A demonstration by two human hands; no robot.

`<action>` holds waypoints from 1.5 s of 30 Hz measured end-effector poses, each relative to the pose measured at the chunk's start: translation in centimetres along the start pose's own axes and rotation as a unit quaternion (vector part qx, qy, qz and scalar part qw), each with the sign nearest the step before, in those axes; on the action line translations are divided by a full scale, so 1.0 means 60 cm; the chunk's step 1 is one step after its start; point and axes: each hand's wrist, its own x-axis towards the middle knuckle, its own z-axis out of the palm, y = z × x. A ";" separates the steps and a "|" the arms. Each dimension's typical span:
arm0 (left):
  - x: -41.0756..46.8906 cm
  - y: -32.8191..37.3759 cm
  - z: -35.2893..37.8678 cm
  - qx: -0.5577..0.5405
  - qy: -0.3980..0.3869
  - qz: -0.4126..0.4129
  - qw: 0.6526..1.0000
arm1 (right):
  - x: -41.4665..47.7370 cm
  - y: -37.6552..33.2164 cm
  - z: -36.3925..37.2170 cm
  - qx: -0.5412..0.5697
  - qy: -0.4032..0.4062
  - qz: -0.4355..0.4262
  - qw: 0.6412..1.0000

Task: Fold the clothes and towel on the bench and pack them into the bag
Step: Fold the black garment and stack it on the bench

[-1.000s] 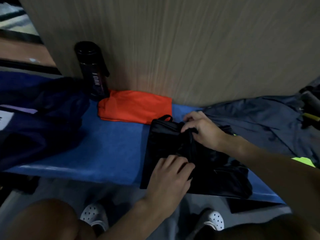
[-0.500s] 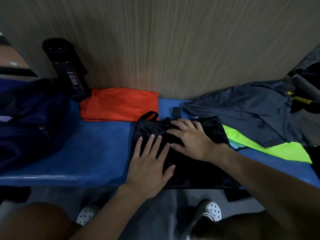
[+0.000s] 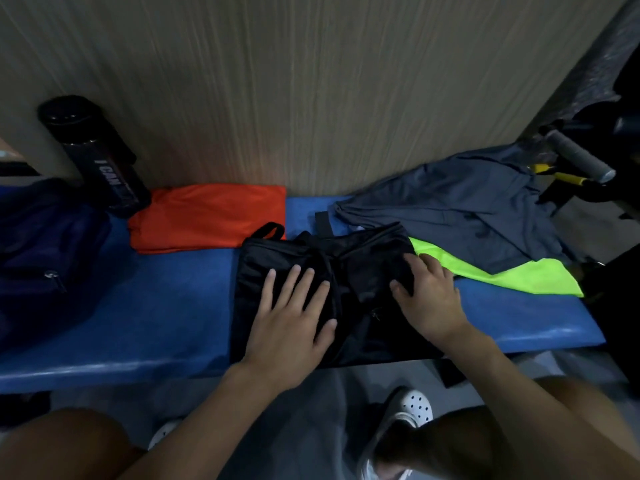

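Observation:
A black garment (image 3: 367, 271) lies folded on the blue bench (image 3: 166, 306) in front of me. My left hand (image 3: 294, 317) presses flat on its left half with fingers spread. My right hand (image 3: 429, 299) rests flat on its right half. A folded orange cloth (image 3: 211, 216) lies behind it by the wall. To the right a grey-blue garment (image 3: 460, 209) sprawls unfolded over a neon yellow-green one (image 3: 512, 275). A dark navy bag (image 3: 45, 251) sits at the bench's left end.
A black bottle (image 3: 97, 161) stands against the wooden wall (image 3: 311, 81) beside the orange cloth. Dark gear with a grey handle (image 3: 578, 157) and a yellow part sits at the far right. My knees and white clogs (image 3: 412, 410) are below the bench edge.
Both hands went from gripping the black garment's folds to lying flat on it. Then my right hand slid right across the cloth, away from my left. The view shifted right.

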 end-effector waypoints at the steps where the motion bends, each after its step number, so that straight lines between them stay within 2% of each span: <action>1: 0.009 0.010 -0.007 -0.030 0.030 0.011 0.999 | -0.005 0.004 0.000 -0.010 0.004 -0.010 1.000; 4: 0.056 0.031 -0.029 -0.080 0.083 0.021 0.993 | -0.026 0.012 -0.002 -0.022 0.048 -0.069 0.996; 6: 0.100 0.036 -0.042 -0.057 0.050 0.020 0.997 | -0.040 0.023 -0.001 -0.042 0.072 -0.146 0.986; 8: 0.142 0.036 -0.044 -0.031 -0.016 0.002 0.999 | -0.049 0.034 0.004 -0.064 0.058 -0.198 0.976; 10: 0.172 0.035 -0.040 -0.017 -0.064 -0.018 0.998 | -0.050 0.038 0.010 -0.066 0.050 -0.213 0.974; 12: 0.185 0.033 -0.032 -0.024 -0.079 -0.026 0.996 | -0.046 0.034 0.018 -0.073 0.069 -0.234 0.967; 17: 0.190 0.014 -0.028 -0.126 -0.047 -0.053 0.989 | -0.036 0.012 0.034 -0.046 0.115 -0.263 0.957; 23: 0.194 -0.017 -0.032 -0.067 -0.036 -0.007 0.997 | -0.037 -0.015 0.041 0.023 0.096 -0.278 0.956; 25: 0.190 -0.023 -0.028 -0.008 -0.049 0.030 0.998 | -0.042 -0.013 0.035 0.049 0.113 -0.251 0.960; 28: 0.197 -0.018 -0.029 0.010 -0.041 0.065 0.997 | -0.042 0.001 0.012 0.090 0.169 -0.104 0.976; 29: 0.205 -0.010 -0.033 0.002 -0.032 0.084 0.996 | -0.040 0.010 0.004 0.092 0.161 -0.036 0.982; 31: 0.228 0.014 -0.043 0.001 -0.020 0.141 0.990 | -0.036 0.032 -0.010 0.112 0.086 0.088 0.986; 33: 0.259 0.042 -0.051 0.020 -0.020 0.211 0.977 | -0.034 0.047 -0.018 0.168 0.023 0.155 0.973; 36: 0.302 0.076 -0.052 0.071 -0.052 0.315 0.945 | -0.034 0.051 -0.017 0.158 0.006 0.162 0.974; 38: 0.323 0.085 -0.048 0.101 -0.088 0.351 0.927 | -0.033 0.048 -0.011 0.124 0.004 0.160 0.979; 42: 0.347 0.076 -0.040 0.147 -0.108 0.370 0.911 | -0.030 0.052 -0.006 0.104 -0.014 0.158 0.982; 45: 0.358 0.060 -0.041 0.120 -0.105 0.376 0.913 | -0.034 0.045 -0.004 0.090 -0.027 0.136 0.986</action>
